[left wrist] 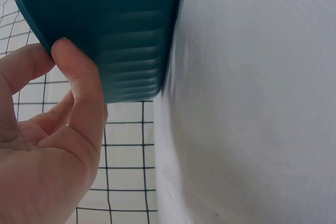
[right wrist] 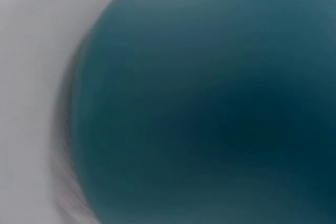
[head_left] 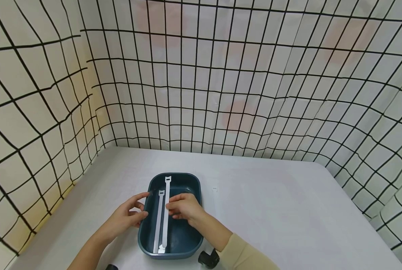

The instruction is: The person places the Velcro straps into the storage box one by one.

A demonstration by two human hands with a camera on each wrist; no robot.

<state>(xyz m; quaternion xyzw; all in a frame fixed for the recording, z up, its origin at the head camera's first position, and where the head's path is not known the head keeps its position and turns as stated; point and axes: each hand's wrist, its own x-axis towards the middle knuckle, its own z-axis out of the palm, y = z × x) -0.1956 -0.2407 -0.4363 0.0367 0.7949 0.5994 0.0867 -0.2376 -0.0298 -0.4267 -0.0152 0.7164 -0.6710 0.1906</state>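
A dark blue-teal rectangular tub stands on the white table. Inside it are two long white cable straps with slotted heads, side by side and lengthwise. My right hand reaches over the tub and pinches the right-hand strap between thumb and fingers near its middle; the head of this strap points to the far end. The left-hand strap lies along the tub's left side. At the left rim, my left hand grips the tub's edge, its fingertips at the wall in the left wrist view. Only the blurred tub fills the right wrist view.
A faint white strip lies on the table to the right of the tub. White walls with a black grid rise behind and at both sides. A black wrist device sits beneath the right forearm, close to the tub's near right corner.
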